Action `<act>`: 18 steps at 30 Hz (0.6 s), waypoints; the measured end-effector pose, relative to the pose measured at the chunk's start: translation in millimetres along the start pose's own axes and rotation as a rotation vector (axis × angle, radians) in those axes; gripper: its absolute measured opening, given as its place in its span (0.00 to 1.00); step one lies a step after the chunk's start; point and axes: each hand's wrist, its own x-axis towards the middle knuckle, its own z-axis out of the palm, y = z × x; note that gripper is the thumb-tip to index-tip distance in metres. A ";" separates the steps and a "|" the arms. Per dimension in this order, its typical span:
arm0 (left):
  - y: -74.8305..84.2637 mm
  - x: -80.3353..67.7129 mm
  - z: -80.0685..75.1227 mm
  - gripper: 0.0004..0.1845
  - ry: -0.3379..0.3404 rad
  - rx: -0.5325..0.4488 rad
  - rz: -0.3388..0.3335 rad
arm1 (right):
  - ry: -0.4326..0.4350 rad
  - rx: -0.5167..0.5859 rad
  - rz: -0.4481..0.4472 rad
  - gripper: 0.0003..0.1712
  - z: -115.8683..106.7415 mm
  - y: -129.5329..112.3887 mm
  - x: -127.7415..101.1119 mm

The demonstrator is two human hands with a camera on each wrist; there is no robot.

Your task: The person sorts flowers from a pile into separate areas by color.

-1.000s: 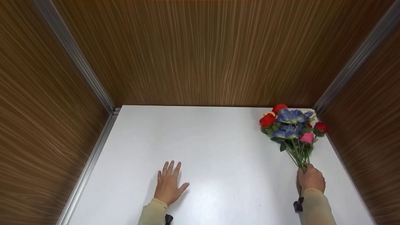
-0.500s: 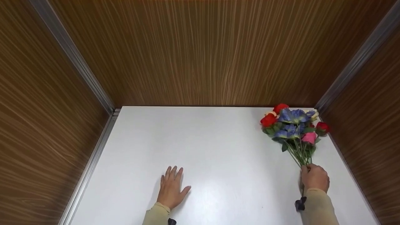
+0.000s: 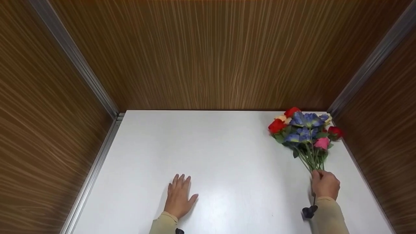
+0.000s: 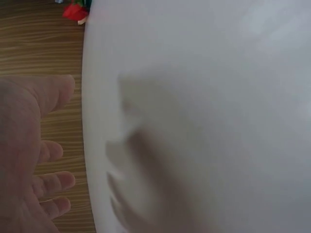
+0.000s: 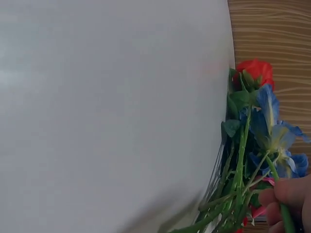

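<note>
A bunch of flowers with red, blue, pink and cream heads [image 3: 305,130] lies at the far right of the white table [image 3: 221,146]. My right hand [image 3: 326,185] is at the stem end of the bunch. In the right wrist view, its thumb and fingers pinch the green stem of a blue flower [image 5: 272,128]. Other stems [image 5: 238,189] run beside that hand, outside the pinch. My left hand [image 3: 178,199], palm down over the table at centre left, holds nothing. Its fingers are straight and spread, and the left wrist view shows its shadow on the white surface.
Wood-grain panels [image 3: 208,58] wall the table at the back and on both sides. Grey metal rails [image 3: 89,182] run along the left edge and up the corners. The red rose [image 3: 335,131] reaches the right table edge.
My left hand has drawn back slightly toward me. The right hand has shifted a little at the stems, and the red head at the left of the bunch has moved slightly left.
</note>
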 end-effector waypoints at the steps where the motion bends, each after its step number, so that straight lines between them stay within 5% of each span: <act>1: -0.3 -0.8 0.5 0.38 0.000 0.005 -0.003 | 0.000 0.004 0.004 0.21 0.5 0.6 -0.6; 18: 1.2 -1.8 1.1 0.36 -0.019 -0.010 -0.002 | 0.051 0.101 -0.009 0.21 11.8 -7.1 -5.6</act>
